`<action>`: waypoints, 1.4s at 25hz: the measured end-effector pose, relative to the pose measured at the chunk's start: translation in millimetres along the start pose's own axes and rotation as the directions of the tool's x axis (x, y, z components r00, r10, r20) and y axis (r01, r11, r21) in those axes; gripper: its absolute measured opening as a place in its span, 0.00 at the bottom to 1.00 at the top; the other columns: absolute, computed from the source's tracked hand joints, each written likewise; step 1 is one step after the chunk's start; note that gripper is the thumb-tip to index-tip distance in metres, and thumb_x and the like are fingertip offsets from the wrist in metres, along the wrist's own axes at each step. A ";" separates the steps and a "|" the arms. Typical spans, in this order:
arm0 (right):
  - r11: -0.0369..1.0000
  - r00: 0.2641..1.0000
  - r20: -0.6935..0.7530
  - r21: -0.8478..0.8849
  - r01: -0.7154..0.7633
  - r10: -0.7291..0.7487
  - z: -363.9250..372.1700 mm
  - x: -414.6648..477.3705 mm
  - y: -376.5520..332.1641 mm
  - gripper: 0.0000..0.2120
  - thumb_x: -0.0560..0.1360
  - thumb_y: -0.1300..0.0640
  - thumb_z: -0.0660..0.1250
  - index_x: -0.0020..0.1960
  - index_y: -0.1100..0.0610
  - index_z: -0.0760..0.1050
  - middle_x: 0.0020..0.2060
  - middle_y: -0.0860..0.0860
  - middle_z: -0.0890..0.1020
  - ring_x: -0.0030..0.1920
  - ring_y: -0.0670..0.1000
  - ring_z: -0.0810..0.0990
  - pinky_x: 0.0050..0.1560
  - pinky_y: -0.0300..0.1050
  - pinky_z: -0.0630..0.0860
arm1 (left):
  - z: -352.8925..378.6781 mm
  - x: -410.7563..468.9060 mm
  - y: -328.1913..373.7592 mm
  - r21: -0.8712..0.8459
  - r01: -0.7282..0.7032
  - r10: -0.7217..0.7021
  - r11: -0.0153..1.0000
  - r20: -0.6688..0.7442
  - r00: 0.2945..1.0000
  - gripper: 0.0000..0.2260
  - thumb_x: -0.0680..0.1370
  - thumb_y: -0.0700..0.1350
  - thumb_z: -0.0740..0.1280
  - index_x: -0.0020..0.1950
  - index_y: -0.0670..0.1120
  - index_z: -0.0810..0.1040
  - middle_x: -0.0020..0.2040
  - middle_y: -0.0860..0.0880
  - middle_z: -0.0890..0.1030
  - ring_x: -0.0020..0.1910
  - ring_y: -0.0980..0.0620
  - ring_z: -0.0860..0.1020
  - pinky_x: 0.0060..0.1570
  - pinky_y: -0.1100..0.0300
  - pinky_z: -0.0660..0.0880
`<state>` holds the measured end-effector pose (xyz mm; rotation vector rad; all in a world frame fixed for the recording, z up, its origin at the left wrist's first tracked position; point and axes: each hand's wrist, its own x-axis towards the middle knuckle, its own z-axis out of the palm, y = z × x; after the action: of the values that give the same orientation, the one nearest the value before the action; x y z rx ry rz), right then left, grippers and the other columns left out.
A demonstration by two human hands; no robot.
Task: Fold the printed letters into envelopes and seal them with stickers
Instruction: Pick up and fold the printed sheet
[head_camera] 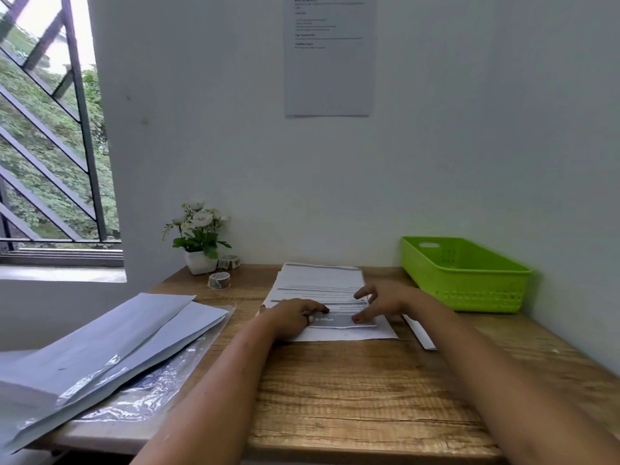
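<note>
A stack of printed letters [318, 283] lies in the middle of the wooden table [335, 391]. The top sheet's near edge [339, 322] is lifted and bent over. My left hand [295, 315] pinches that edge at its left end. My right hand [379, 302] holds the right end with thumb and fingertips, its other fingers spread. White envelopes [110, 337] lie on a clear plastic wrapper at the left. Two sticker rolls [219, 280] [229, 262] stand near the back left.
A green plastic basket [466, 273] stands at the back right. A white envelope [421, 332] lies in front of it. A potted white flower [199, 236] is by the wall. A printed sheet [328, 55] hangs on the wall; a barred window [50, 129] is at left.
</note>
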<state>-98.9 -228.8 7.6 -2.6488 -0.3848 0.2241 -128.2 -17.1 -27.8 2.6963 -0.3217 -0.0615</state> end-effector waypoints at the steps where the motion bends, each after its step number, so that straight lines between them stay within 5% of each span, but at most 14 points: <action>1: 0.994 1.000 -0.020 0.105 0.002 0.000 2.2 2.7 2.3 0.35 0.67 0.51 0.77 0.71 0.53 0.68 0.67 0.55 0.72 0.65 0.53 0.72 0.60 0.41 0.71 | 0.4 1.9 -1.2 -0.013 0.009 -0.009 1.000 0.013 1.000 0.18 0.82 0.46 0.55 0.70 0.59 0.67 0.74 0.51 0.65 0.73 0.48 0.62 0.73 0.48 0.54; 4: 0.861 0.995 -0.064 0.508 -0.039 0.083 7.9 11.5 8.8 0.35 0.67 0.60 0.77 0.70 0.55 0.67 0.63 0.57 0.74 0.56 0.53 0.75 0.42 0.39 0.73 | 1.8 5.8 -5.2 0.011 0.013 -0.014 1.000 0.046 0.999 0.23 0.77 0.60 0.60 0.71 0.62 0.63 0.75 0.52 0.63 0.73 0.47 0.61 0.73 0.43 0.55; 7: 0.685 0.991 -0.031 0.725 -0.069 0.133 10.4 17.1 8.6 0.26 0.69 0.67 0.73 0.66 0.57 0.71 0.46 0.57 0.79 0.41 0.51 0.77 0.40 0.43 0.74 | 2.7 7.5 -6.2 0.007 0.019 -0.020 1.000 0.010 1.000 0.30 0.72 0.66 0.64 0.72 0.64 0.60 0.76 0.53 0.62 0.74 0.47 0.60 0.72 0.38 0.51; 11: 0.576 0.998 0.058 0.816 -0.045 -0.004 3.1 12.9 -6.0 0.19 0.75 0.72 0.61 0.61 0.56 0.74 0.36 0.54 0.76 0.33 0.46 0.70 0.33 0.37 0.70 | 2.7 6.8 3.2 0.083 0.001 0.012 0.997 -0.157 0.988 0.32 0.72 0.62 0.67 0.73 0.64 0.56 0.76 0.53 0.60 0.76 0.48 0.56 0.71 0.34 0.41; 17: 0.393 0.988 0.143 0.906 -0.157 0.063 11.8 22.8 -21.1 0.10 0.76 0.68 0.63 0.55 0.59 0.72 0.38 0.55 0.75 0.33 0.46 0.71 0.32 0.38 0.77 | 9.5 0.5 6.0 -0.039 -0.001 -0.002 0.999 -0.074 0.997 0.40 0.68 0.65 0.69 0.74 0.62 0.53 0.76 0.51 0.60 0.75 0.46 0.59 0.72 0.37 0.54; 22: 0.652 0.955 0.021 0.726 -0.219 0.296 22.5 31.1 -35.4 0.15 0.75 0.65 0.65 0.61 0.64 0.69 0.40 0.58 0.74 0.33 0.50 0.73 0.29 0.41 0.73 | 12.9 5.6 2.0 -0.083 -0.032 0.024 0.996 -0.097 0.995 0.45 0.62 0.68 0.71 0.73 0.64 0.51 0.75 0.52 0.62 0.73 0.47 0.61 0.71 0.39 0.58; 26: 0.599 0.946 0.071 0.759 -0.257 0.316 24.7 26.6 -43.6 0.14 0.74 0.63 0.67 0.57 0.58 0.67 0.31 0.54 0.69 0.26 0.47 0.66 0.25 0.38 0.67 | 13.3 11.3 -0.6 -0.118 -0.073 0.057 0.990 -0.127 0.990 0.49 0.61 0.65 0.74 0.74 0.64 0.49 0.75 0.52 0.62 0.73 0.47 0.60 0.71 0.41 0.59; 30: 0.495 0.976 -0.052 0.867 -0.060 0.209 25.6 28.8 -46.4 0.14 0.75 0.68 0.65 0.59 0.59 0.75 0.37 0.54 0.77 0.29 0.46 0.67 0.22 0.34 0.66 | 11.2 7.4 2.9 0.023 -0.056 0.060 0.998 -0.211 0.976 0.49 0.63 0.66 0.72 0.75 0.62 0.46 0.77 0.52 0.56 0.76 0.48 0.54 0.73 0.39 0.51; 32: 0.447 0.958 -0.216 0.888 0.112 0.188 20.0 27.8 -49.3 0.13 0.77 0.67 0.63 0.58 0.59 0.79 0.36 0.53 0.78 0.30 0.46 0.70 0.25 0.34 0.69 | 8.4 5.7 4.7 0.170 -0.005 0.077 0.985 -0.420 0.904 0.45 0.67 0.66 0.68 0.75 0.61 0.45 0.77 0.53 0.52 0.76 0.48 0.50 0.73 0.39 0.47; 35: 0.416 0.842 -0.517 0.807 0.419 0.154 8.0 17.7 -65.7 0.15 0.78 0.66 0.61 0.61 0.54 0.78 0.47 0.52 0.80 0.37 0.47 0.75 0.35 0.35 0.76 | -0.6 6.4 6.0 -0.037 -0.005 -0.027 0.999 -0.815 0.578 0.35 0.72 0.64 0.64 0.74 0.55 0.54 0.73 0.46 0.59 0.73 0.45 0.58 0.70 0.48 0.57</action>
<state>-99.1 -163.6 28.8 -1.4404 -0.1916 -0.3018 -123.3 -23.6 -24.7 2.3564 0.0012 1.1460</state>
